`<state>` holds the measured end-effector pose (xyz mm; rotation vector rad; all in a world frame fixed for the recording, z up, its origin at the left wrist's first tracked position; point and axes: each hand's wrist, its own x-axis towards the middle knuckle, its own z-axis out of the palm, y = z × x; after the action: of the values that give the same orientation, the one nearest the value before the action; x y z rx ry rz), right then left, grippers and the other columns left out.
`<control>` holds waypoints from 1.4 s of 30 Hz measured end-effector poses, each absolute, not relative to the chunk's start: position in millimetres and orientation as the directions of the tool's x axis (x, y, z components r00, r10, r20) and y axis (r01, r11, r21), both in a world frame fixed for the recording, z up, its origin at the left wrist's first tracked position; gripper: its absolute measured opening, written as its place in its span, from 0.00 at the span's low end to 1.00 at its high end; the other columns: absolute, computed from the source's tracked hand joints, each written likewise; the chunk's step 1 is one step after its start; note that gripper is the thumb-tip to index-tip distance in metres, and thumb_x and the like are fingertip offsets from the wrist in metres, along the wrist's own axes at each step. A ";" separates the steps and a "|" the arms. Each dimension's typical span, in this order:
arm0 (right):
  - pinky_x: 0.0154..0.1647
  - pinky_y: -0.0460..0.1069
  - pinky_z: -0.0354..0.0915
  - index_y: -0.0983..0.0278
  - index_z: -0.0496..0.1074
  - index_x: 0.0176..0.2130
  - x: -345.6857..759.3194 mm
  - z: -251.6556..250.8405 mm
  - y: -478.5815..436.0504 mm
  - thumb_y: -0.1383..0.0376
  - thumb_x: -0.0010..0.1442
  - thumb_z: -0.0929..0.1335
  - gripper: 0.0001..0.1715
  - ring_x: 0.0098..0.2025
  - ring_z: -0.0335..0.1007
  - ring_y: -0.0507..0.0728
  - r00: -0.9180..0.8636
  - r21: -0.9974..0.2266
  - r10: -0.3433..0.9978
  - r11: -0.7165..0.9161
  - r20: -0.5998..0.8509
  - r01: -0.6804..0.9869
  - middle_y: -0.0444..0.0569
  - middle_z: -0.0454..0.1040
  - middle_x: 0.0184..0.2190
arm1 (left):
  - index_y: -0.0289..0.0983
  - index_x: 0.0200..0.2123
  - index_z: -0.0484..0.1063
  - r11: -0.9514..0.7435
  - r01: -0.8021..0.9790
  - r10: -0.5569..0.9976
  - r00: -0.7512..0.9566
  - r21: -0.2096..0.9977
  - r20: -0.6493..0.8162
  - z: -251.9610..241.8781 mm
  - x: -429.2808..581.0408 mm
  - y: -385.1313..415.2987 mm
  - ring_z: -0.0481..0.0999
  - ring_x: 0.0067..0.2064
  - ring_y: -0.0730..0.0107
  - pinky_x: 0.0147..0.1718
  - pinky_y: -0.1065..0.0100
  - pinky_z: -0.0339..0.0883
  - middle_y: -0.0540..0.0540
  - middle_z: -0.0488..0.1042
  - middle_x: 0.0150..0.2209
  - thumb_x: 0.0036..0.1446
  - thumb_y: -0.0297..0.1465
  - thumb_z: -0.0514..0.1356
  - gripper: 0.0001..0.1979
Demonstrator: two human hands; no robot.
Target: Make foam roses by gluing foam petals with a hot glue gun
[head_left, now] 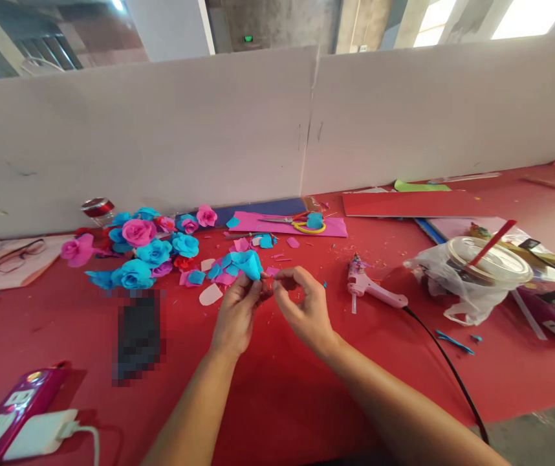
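Observation:
My left hand [237, 309] pinches a half-made blue paper flower [249, 262] above the red table [277, 388]. My right hand [303, 301] is closed in a pinch right beside it, fingertips touching the flower's base; what it grips is too small to name. Loose blue and pink petals [219, 272] lie just beyond my hands. A pile of finished blue and pink paper roses [141, 249] sits to the left.
A pink glue gun [372, 288] with a black cord lies right of my hands. Scissors [299, 222] rest on pink paper at the back. A lidded plastic cup [491, 265] in a bag stands right. A power strip [20, 404] and glasses [10, 257] are at the left. White partitions [161, 136] close the back.

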<state>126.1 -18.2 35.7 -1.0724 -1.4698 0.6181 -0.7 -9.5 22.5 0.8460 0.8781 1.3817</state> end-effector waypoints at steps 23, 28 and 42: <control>0.33 0.49 0.68 0.64 0.73 0.31 117.7 23.2 -7.8 0.61 0.53 0.70 0.08 0.31 0.71 0.54 0.118 -0.959 0.979 0.186 0.163 -0.216 0.47 0.74 0.29 | 0.39 0.37 0.75 -0.035 -0.370 0.996 -0.084 0.928 0.004 9.5 12.1 -13.1 0.66 0.31 0.76 0.33 0.72 0.62 0.51 0.72 0.30 0.48 0.33 0.67 0.11; 0.38 0.50 0.67 0.64 0.74 0.37 148.0 33.9 -19.2 0.61 0.56 0.65 0.11 0.34 0.72 0.55 0.125 -0.972 0.964 0.228 0.233 0.054 0.48 0.76 0.32 | 0.37 0.34 0.78 -0.003 -0.327 0.987 -0.155 0.945 -0.050 10.9 4.8 -10.4 0.65 0.28 0.77 0.31 0.72 0.59 0.49 0.75 0.30 0.44 0.35 0.68 0.12; 0.43 0.52 0.64 0.68 0.66 0.54 297.9 5.9 -22.5 0.72 0.50 0.64 0.30 0.46 0.69 0.63 -0.012 -0.108 0.994 0.024 0.111 0.994 0.61 0.68 0.51 | 0.37 0.30 0.81 0.242 0.167 0.970 -0.058 0.956 -0.235 -0.2 -2.2 -4.2 0.62 0.24 0.73 0.29 0.69 0.55 0.53 0.66 0.17 0.43 0.38 0.64 0.12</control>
<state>297.9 -22.5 5.9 -2.0924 -2.1300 -0.0012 -2.2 -4.2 -0.2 1.1310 1.4672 0.9668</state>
